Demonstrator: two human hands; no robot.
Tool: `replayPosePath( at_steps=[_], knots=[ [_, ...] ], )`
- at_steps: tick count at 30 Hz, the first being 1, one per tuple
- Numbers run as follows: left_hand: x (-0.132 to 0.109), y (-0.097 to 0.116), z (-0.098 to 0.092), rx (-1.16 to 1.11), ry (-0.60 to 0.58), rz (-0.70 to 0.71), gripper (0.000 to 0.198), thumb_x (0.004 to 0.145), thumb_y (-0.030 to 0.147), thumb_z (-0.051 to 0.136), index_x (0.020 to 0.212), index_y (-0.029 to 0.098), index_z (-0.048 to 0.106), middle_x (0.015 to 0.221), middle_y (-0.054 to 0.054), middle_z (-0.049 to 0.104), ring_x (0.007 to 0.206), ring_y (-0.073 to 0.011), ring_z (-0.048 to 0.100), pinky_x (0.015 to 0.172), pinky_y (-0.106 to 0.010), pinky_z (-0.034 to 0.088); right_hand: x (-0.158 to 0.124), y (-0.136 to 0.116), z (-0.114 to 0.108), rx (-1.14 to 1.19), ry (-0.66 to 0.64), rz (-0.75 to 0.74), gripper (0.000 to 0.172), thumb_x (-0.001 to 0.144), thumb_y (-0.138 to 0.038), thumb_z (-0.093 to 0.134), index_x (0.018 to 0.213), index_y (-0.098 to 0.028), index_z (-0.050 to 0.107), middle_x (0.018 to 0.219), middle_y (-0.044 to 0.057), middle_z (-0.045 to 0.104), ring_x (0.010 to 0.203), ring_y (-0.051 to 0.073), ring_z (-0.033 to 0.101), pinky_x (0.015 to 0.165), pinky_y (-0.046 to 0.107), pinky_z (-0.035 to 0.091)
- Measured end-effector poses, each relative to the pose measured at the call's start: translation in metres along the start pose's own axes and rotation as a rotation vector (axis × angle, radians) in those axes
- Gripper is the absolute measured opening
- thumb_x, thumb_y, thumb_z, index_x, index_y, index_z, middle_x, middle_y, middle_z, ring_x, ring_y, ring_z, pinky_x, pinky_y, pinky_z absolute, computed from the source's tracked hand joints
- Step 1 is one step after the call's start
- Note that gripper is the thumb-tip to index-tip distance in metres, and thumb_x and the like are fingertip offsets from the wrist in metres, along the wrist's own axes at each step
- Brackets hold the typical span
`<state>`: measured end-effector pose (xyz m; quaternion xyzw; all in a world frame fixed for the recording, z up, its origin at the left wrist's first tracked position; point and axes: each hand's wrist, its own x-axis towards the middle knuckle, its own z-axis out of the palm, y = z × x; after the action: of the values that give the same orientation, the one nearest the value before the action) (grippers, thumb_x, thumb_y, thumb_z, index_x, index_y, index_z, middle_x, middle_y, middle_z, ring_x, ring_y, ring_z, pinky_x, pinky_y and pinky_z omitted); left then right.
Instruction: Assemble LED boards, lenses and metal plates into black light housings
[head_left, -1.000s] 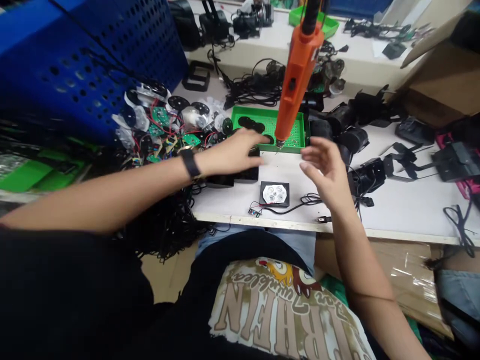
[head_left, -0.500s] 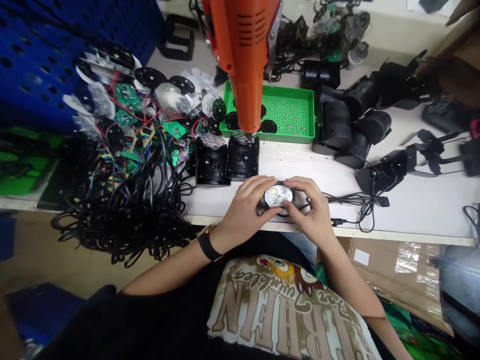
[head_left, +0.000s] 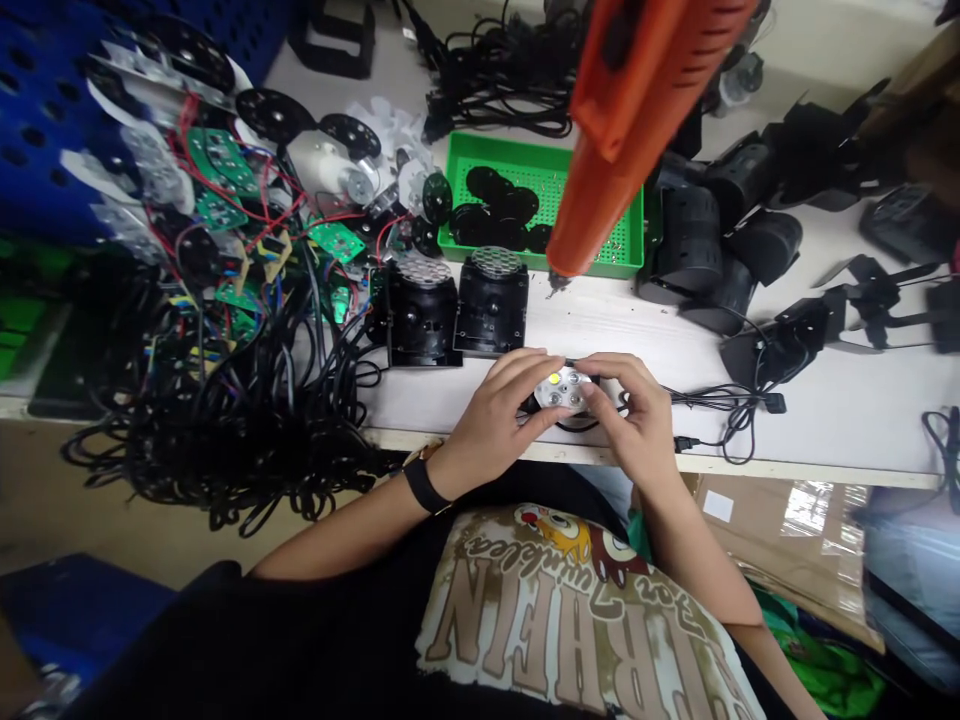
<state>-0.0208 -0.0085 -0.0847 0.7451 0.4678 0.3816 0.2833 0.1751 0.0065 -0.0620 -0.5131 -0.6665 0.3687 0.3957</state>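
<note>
Between my hands, over the front of the bench, is a clear lens plate [head_left: 564,391] with several round lenses, one of them yellow. It sits on a dark part mostly covered by my fingers. My left hand [head_left: 501,410] grips its left side between thumb and fingers. My right hand [head_left: 634,415] holds the right side, thumb on top of the lens plate. A black cable passes beneath. Behind my left hand stand two black lamp housings [head_left: 491,310] with honeycomb tops. An orange electric screwdriver [head_left: 604,205] hangs just beyond my hands, its bit pointing down.
A green basket [head_left: 637,235] holds black discs and small screws. To the left lies a heap of circuit boards [head_left: 221,165] and black cables [head_left: 247,420]. Several black lamp housings [head_left: 686,235] pile up on the right. A coiled cable [head_left: 739,400] lies near the front edge.
My view has shifted, and the hanging screwdriver now slants further right, away from the lamp housings. Both hands keep their hold on the lens plate, with little movement.
</note>
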Motion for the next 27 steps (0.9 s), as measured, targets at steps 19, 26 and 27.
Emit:
replayPosePath(
  at_steps=[19, 26, 27],
  knots=[
    [0.004, 0.034, -0.023, -0.249, 0.0, -0.167, 0.037, 0.09, 0.034, 0.076, 0.124, 0.026, 0.067, 0.116, -0.005, 0.071, 0.107, -0.0198, 0.068, 0.094, -0.036, 0.057, -0.012, -0.024, -0.005, 0.181, -0.04, 0.091, 0.018, 0.096, -0.034, 0.066, 0.112, -0.03, 0.074, 0.115, 0.004, 0.071, 0.112, 0.02, 0.066, 0.098, 0.038, 0.054],
    [0.003, 0.041, -0.027, -0.462, -0.049, -0.346, 0.033, 0.086, 0.036, 0.077, 0.118, 0.027, 0.073, 0.11, -0.006, 0.068, 0.098, -0.0196, 0.069, 0.079, -0.032, 0.062, -0.019, -0.025, -0.003, 0.187, -0.053, 0.102, 0.021, 0.097, -0.038, 0.064, 0.114, -0.03, 0.073, 0.116, 0.004, 0.072, 0.112, 0.021, 0.067, 0.096, 0.038, 0.057],
    [0.003, 0.041, -0.027, -0.477, -0.046, -0.353, 0.033, 0.085, 0.036, 0.078, 0.117, 0.027, 0.074, 0.109, -0.006, 0.068, 0.099, -0.0198, 0.069, 0.078, -0.032, 0.062, -0.019, -0.025, -0.003, 0.187, -0.056, 0.1, 0.021, 0.097, -0.039, 0.063, 0.114, -0.03, 0.073, 0.117, 0.005, 0.072, 0.113, 0.021, 0.067, 0.096, 0.039, 0.057]
  ],
)
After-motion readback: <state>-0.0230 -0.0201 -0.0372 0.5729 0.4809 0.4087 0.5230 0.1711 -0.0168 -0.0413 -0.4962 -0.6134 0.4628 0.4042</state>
